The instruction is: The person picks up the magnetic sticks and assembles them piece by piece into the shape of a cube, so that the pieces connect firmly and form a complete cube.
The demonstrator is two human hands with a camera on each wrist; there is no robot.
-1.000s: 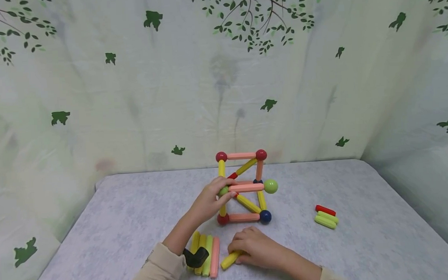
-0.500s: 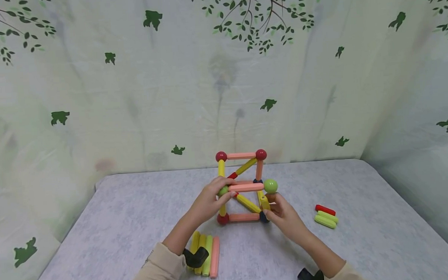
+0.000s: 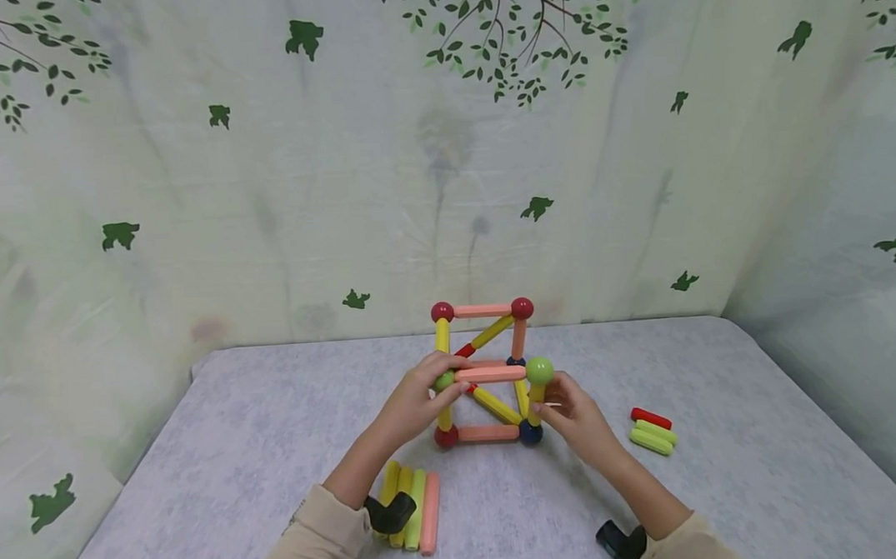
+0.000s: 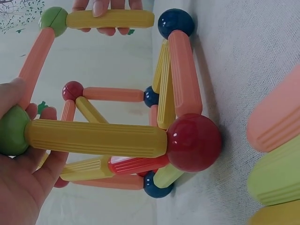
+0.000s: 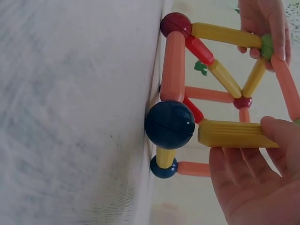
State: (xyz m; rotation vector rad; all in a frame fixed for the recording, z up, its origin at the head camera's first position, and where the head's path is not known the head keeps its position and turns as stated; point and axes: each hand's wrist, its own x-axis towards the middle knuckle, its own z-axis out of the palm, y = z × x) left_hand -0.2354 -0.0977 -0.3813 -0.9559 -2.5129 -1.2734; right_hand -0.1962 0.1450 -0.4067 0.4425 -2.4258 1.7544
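Ball-and-rod frame: stands on the table (image 3: 728, 501) in front of the person, a boxy toy (image 3: 488, 434) and, by judgement, mostly built.
Joined: near bottom edge, near left upright, near top edge, and far red balls linked by a pink rod (image 3: 483, 310).
Right hand (image 3: 580, 417): pinches a yellow rod (image 5: 232, 135), whose top meets the right green ball (image 3: 540, 371).
Unfinished joint: that rod's lower end stops just short of the near blue ball (image 5: 169, 124).
Left hand (image 3: 417, 400): grasps the left green ball (image 4: 11, 130), thumb on the near top rod (image 3: 490, 374).
Probably left: no rod shows between right green ball and far right red ball (image 3: 521, 309).
Spare rods: yellow, lime and pink (image 3: 430, 514) near the left forearm; red and lime (image 3: 653, 437) off right.
Hidden: the left hand covers where the diagonals run in the head view; a black wrist device (image 3: 393, 514) covers part of the spare yellow rods; the right wrist view cuts off the right green ball.
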